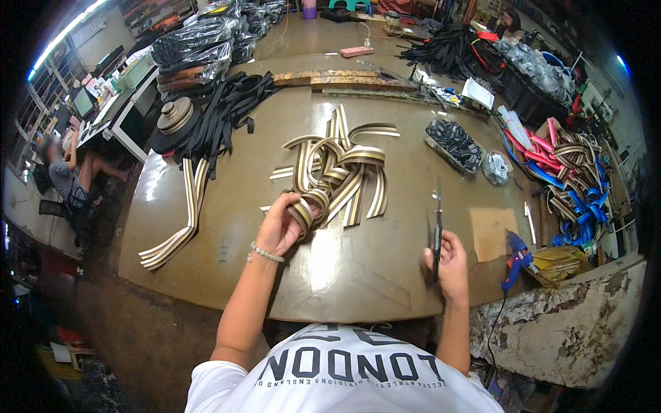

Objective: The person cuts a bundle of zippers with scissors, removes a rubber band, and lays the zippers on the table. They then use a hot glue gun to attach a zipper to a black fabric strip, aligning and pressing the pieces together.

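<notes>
A tangled bundle of brown, cream and white striped webbing straps lies in the middle of the table, its loose ends fanned out. My left hand is closed round the near end of this bundle, where the straps curl over the fingers. To the right, my right hand grips a pair of scissors by the dark handles, with the thin blades pointing away from me. The scissors are apart from the straps. More striped straps lie flat at the left, partly under a heap of black straps.
A tray of small black buckles and a clear bag sit right of the bundle. A blue glue gun lies at the right edge, near piled coloured straps. Wrapped stacks stand far left; a person sits beyond.
</notes>
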Demonstrator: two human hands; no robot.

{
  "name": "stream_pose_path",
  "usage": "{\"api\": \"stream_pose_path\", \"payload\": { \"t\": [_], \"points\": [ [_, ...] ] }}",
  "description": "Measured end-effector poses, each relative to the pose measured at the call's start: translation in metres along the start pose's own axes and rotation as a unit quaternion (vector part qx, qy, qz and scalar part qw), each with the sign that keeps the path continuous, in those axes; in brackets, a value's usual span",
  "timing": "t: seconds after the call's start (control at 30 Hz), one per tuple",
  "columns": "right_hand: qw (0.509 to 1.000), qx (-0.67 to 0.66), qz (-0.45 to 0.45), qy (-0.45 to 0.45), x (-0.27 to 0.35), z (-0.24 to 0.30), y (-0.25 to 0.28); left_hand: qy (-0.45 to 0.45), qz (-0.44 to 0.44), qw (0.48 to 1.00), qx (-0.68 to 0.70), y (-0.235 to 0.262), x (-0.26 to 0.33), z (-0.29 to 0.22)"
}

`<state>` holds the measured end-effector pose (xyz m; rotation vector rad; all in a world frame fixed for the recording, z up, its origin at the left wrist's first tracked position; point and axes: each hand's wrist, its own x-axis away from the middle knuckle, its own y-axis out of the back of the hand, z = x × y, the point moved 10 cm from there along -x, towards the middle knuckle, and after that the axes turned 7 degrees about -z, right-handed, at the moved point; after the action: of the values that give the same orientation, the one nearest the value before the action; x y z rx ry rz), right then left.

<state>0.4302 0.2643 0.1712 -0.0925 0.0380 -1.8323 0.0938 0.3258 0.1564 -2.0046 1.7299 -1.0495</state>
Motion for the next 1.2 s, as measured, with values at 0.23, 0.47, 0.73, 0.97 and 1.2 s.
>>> {"api": "stream_pose_path", "payload": {
  "t": [0.23,0.47,0.73,0.97,1.2],
  "points": [
    [0.922,0.285,0.179,0.19,0.022,0.048,-0.106,0.082,-0.011,0.997,0.0,0.008,-0.007,0.031],
    [0.875,0.4,0.222,0.16,0.006,0.054,-0.151,-0.027,0.01,1.0,-0.005,0.001,-0.003,0.011],
    [0.88,0.394,0.238,0.114,0.014,0.033,-0.152,-0.14,-0.005,0.99,0.026,0.003,0.015,-0.015],
    [0.884,0.384,0.229,0.137,0.015,0.035,-0.148,-0.161,0.006,0.985,-0.059,-0.003,0.017,-0.01],
    [0.9,0.371,0.205,0.098,0.009,0.016,-0.143,-0.145,-0.001,0.987,-0.062,-0.002,0.018,-0.004]
  ]
}}
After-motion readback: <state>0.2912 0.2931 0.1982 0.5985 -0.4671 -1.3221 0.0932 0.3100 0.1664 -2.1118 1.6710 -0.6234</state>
